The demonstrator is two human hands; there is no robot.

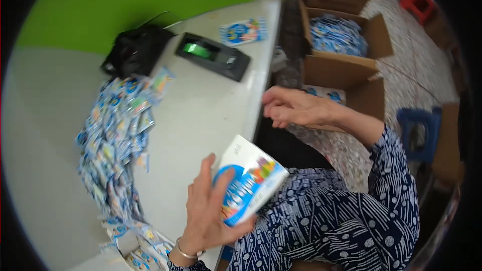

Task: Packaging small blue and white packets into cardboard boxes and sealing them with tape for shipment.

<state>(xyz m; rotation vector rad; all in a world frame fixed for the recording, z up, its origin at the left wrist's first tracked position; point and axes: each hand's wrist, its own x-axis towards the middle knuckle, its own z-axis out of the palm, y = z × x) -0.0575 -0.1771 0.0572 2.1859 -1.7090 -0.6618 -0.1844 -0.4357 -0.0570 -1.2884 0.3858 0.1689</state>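
Observation:
My left hand (211, 211) is closed around a small white and blue carton (251, 180) with fruit pictures on it. The carton is tilted above the table's near edge, by my lap. Off to the right, my right hand (296, 108) hovers past the table edge, its fingers loosely bent and slightly apart, with nothing seen in them. Just behind that hand stands an open cardboard box (364, 90) with white and blue cartons (326, 94) inside.
On the white table (186, 115) lie a long heap of small sachets (113, 145), a black tape dispenser (213, 56), a flat packet (243, 31) and a black bag (135, 50). Another cardboard box (376, 35) holds many packets. A blue stool (419, 133) stands at right.

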